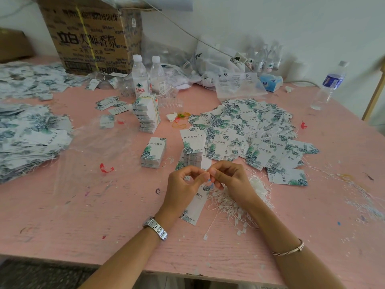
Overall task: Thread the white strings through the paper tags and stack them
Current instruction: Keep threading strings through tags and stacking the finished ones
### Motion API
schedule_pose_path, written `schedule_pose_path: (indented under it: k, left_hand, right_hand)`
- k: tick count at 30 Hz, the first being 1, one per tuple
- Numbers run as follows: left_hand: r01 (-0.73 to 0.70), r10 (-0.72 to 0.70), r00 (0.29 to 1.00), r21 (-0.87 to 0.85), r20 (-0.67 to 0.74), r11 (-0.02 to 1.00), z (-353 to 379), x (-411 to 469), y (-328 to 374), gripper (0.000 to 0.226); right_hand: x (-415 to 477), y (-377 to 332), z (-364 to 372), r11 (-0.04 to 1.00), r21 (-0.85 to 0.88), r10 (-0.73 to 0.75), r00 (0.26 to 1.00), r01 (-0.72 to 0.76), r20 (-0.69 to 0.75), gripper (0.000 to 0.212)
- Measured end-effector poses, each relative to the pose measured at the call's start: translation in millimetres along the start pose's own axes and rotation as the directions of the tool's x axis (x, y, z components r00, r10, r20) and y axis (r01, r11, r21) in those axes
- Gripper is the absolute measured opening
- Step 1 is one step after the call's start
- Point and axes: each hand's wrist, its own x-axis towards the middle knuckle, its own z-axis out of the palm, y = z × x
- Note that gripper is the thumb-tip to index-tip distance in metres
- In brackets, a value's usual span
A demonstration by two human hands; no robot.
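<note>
My left hand point(184, 183) and my right hand point(231, 178) meet fingertip to fingertip above the pink table point(83, 215). Between them hangs a white paper tag point(194, 207) with green leaf print, pinched at its top end by both hands. Whether a string is in my fingers I cannot tell. A tangled heap of white strings point(239, 203) lies under my right hand. Two neat stacks of tags point(154, 153) point(192, 152) stand just beyond my hands. A broad loose pile of tags with strings point(256, 132) spreads to the right.
A taller banded tag stack point(148, 112) stands mid-table behind clear plastic bags point(100, 140). Heaps of tags point(31, 132) cover the left side. Water bottles point(140, 76), a cardboard box point(91, 36), a further bottle point(329, 86) and rubber bands point(180, 119) sit behind.
</note>
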Motion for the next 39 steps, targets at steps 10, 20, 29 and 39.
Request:
schedule_pose_path:
  k: [10, 20, 29, 39]
  left_hand:
    - [-0.017, 0.017, 1.000, -0.010, 0.016, 1.000, -1, 0, 1, 0.009]
    - [0.044, -0.037, 0.998, 0.143, -0.052, 0.989, -4, 1, -2, 0.037]
    - [0.138, -0.134, 0.981, -0.019, 0.138, 0.990, -4, -1, 2, 0.008]
    - [0.209, -0.170, 0.974, -0.315, 0.147, 0.926, -4, 0, 10, 0.007]
  right_hand:
    - [-1, -2, 0, 0.999, 0.038, 0.026, 0.999, -0.027, 0.021, 0.015]
    - [5, -8, -8, 0.966, 0.257, 0.041, 0.996, -0.018, -0.085, 0.014]
    - [9, -12, -14, 0.917, 0.395, 0.065, 0.962, 0.047, -0.266, 0.017]
    - [9, -11, -21, 0.932, 0.345, 0.064, 0.885, 0.112, -0.460, 0.008]
